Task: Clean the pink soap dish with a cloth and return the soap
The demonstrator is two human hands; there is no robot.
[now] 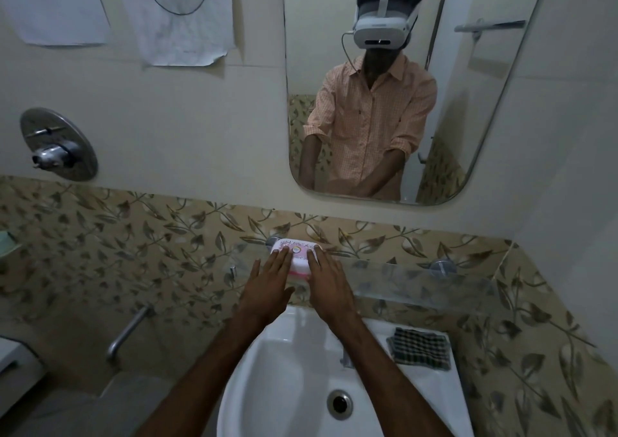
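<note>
The pink soap dish (298,258), with a white patterned lid, sits on a clear glass shelf (418,279) above the basin. My left hand (269,286) lies flat against the dish's left side, fingers straight. On its right side rests my right hand (329,284), fingers also extended along the lid. The soap is hidden under the lid. A dark checked cloth (419,348) lies folded on the basin's right rim, away from both hands.
A white washbasin (294,386) with a drain (339,403) is below the shelf. A mirror (468,108) hangs above. A chrome wall valve (57,145) and a pipe (128,331) are at left. Papers hang on the wall.
</note>
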